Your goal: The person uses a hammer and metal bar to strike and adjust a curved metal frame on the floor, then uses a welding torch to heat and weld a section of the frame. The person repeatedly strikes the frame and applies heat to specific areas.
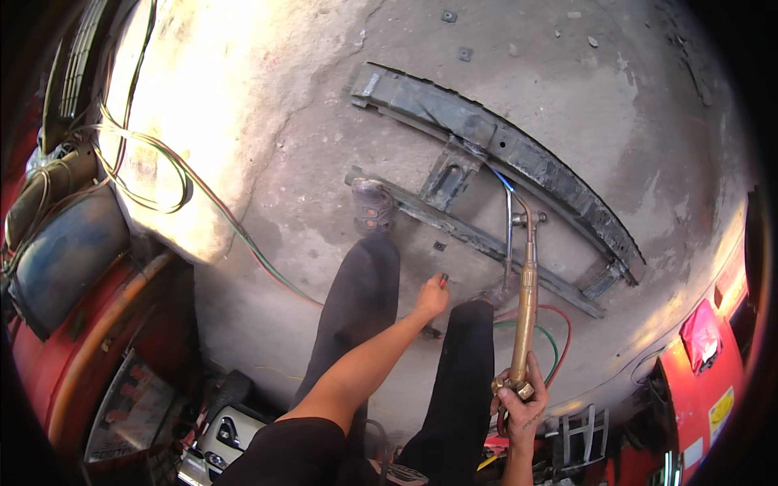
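My right hand (523, 398) is wrapped round the valve end of a brass gas torch (526, 308), at the lower right. Its tip points away from me, with a blue flame (502, 179) by the dark metal frame. That frame is a curved car bumper beam (494, 138) joined by short brackets (450, 174) to a straight bar (478, 240); it lies on the floor. My left hand (433, 297) is closed between my knees on a small red-tipped object, possibly a lighter (444, 280). Most of that object is hidden by the fingers.
My left shoe (372, 206) is at the straight bar. Red and green hoses (235, 223) run over the concrete floor from the left. Red car panels (49, 364) stand at the left, others (705, 381) at the right. Small square metal plates (465, 53) lie beyond the beam.
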The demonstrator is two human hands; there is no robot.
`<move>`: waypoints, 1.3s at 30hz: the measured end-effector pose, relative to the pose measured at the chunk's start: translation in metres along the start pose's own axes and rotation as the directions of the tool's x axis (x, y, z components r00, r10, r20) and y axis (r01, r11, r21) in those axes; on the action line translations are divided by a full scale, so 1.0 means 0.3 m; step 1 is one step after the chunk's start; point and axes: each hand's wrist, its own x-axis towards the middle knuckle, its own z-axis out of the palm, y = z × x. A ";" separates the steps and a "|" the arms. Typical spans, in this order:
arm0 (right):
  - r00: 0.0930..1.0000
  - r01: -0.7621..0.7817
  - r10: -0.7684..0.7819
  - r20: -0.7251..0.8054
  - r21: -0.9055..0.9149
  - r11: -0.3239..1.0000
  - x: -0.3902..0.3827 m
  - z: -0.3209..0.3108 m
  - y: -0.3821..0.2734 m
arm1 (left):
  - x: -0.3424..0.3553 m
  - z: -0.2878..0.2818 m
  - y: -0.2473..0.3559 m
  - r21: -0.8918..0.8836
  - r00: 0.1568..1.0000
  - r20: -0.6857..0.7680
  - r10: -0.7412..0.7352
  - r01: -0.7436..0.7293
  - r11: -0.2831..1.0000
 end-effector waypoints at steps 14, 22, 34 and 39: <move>0.998 -0.054 0.056 0.009 -0.130 0.990 -0.244 0.071 -0.117 | -0.339 -0.409 0.262 -0.151 0.948 0.140 0.285 -0.264 0.953; 0.984 0.000 -0.008 -0.178 -0.040 0.999 -0.682 0.098 -0.180 | -0.829 -0.996 0.280 0.612 0.725 0.307 0.617 -0.647 0.455; 0.963 0.105 -0.038 -0.268 0.242 0.964 -1.058 0.185 -0.066 | -1.012 -1.295 0.183 0.387 0.840 0.403 0.364 -0.517 0.763; 0.965 0.164 -0.083 -0.249 0.324 0.932 -1.151 0.206 0.055 | -1.130 -1.390 0.200 0.247 0.961 0.267 0.072 -0.141 0.959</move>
